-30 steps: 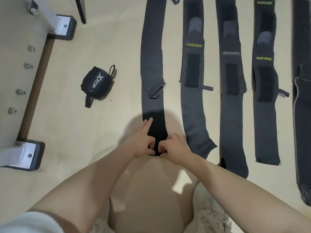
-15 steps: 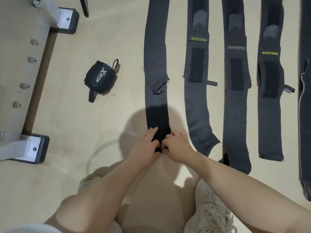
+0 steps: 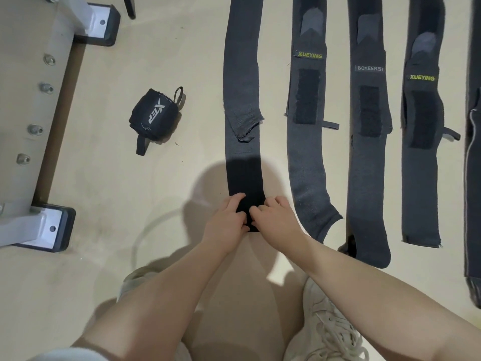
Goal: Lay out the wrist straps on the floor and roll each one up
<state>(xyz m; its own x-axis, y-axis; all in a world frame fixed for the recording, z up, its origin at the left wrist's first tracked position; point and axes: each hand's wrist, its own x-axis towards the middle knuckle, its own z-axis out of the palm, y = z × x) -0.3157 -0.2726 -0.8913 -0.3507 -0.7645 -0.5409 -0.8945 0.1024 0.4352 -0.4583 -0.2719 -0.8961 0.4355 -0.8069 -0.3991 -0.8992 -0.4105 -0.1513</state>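
Observation:
Several dark grey wrist straps lie flat side by side on the beige floor. Both hands are on the near end of the leftmost strap (image 3: 242, 82): my left hand (image 3: 226, 222) and my right hand (image 3: 276, 220) pinch its black end, which is turned up into a small roll between the fingers. To the right lie a XUEYING strap (image 3: 308, 157), a BOKEERSI strap (image 3: 368, 178), another XUEYING strap (image 3: 421, 178) and a fifth strap (image 3: 473, 178) at the frame's edge. One rolled-up black strap (image 3: 154, 117) sits on the floor to the left.
A white metal frame with black feet (image 3: 49, 227) and bolts stands at the left. My light sneakers (image 3: 330, 332) and knees are at the bottom. Bare floor lies between the rolled strap and the laid-out straps.
My left hand's fingers, stretched along the strap's edge a second ago, have curled onto its end beside the right hand. The end has been turned over into a small roll.

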